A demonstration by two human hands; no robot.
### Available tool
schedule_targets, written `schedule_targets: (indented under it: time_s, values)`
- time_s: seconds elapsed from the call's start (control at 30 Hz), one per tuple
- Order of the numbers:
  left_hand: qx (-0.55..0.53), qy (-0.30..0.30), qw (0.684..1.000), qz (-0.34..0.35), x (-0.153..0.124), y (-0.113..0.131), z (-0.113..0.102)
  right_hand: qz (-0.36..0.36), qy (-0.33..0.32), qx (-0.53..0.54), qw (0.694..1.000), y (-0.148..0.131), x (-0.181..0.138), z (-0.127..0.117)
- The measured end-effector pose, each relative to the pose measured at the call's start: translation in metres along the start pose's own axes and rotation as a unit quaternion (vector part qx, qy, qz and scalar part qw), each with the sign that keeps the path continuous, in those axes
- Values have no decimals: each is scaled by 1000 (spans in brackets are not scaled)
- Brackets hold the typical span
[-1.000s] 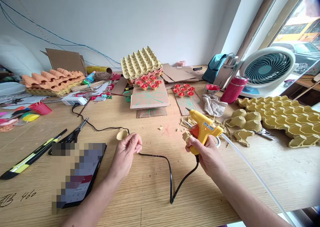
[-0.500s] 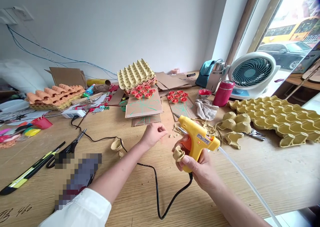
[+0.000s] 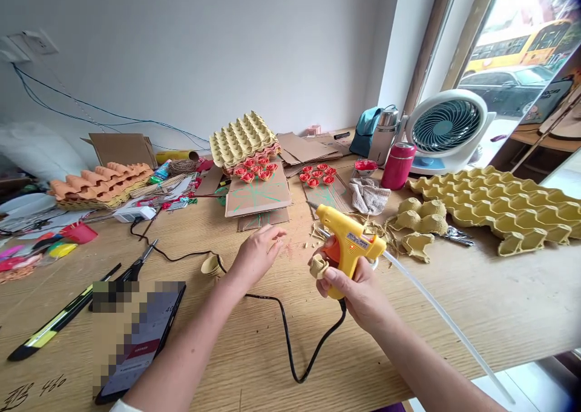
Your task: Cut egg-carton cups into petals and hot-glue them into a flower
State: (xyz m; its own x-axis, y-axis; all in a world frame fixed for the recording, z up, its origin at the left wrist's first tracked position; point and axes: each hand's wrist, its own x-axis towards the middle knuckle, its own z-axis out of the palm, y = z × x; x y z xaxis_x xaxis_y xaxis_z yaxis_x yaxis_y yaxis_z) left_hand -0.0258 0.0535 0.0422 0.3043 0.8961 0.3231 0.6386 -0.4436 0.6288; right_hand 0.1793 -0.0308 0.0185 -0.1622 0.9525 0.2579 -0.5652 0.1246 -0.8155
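Note:
My right hand [image 3: 358,285] is wrapped round a yellow hot glue gun [image 3: 347,236] with a long clear glue stick [image 3: 440,312] sticking out of its back. Between the thumb and fingers of that same hand is a small tan egg-carton flower [image 3: 318,267]. My left hand [image 3: 258,251] hovers over the table with its fingers apart and nothing in them. Below it to the left, a tan carton cup [image 3: 211,265] sits beside the glue gun's black cord [image 3: 281,315]. Carton scraps [image 3: 313,242] lie between the hands and the cardboard.
Red flowers [image 3: 254,169] rest on a cardboard piece [image 3: 258,197], others [image 3: 318,174] further right. Yellow egg trays [image 3: 499,206], a fan [image 3: 447,130] and a red can [image 3: 399,165] stand right. Scissors [image 3: 136,270], a box cutter [image 3: 59,321] and a phone [image 3: 145,345] lie left.
My left hand has drawn back slightly to the left, and its fingers have gone from pinched together to spread. The right hand still holds the glue gun and flower; the view has shifted a little.

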Motion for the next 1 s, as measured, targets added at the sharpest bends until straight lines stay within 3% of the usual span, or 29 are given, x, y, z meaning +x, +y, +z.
schedule_targets:
  time_s: [0.27,0.43,0.7,0.87,1.0]
  values:
    - [-184,-8,982,-49,-47,1,19,51,52,-72,995,14,9,-2]
    - [-309,-45,950,-28,-60,-1,29,84,28,-147,985,26,11,-5]
    - [-251,4,967,48,-63,3,32,81,-39,-240,967,35,11,-7]
    - [-205,48,972,105,-65,1,29,124,-104,-264,951,26,22,-9]
    - [-207,85,970,93,-70,-1,29,129,-108,-268,949,24,28,-9]
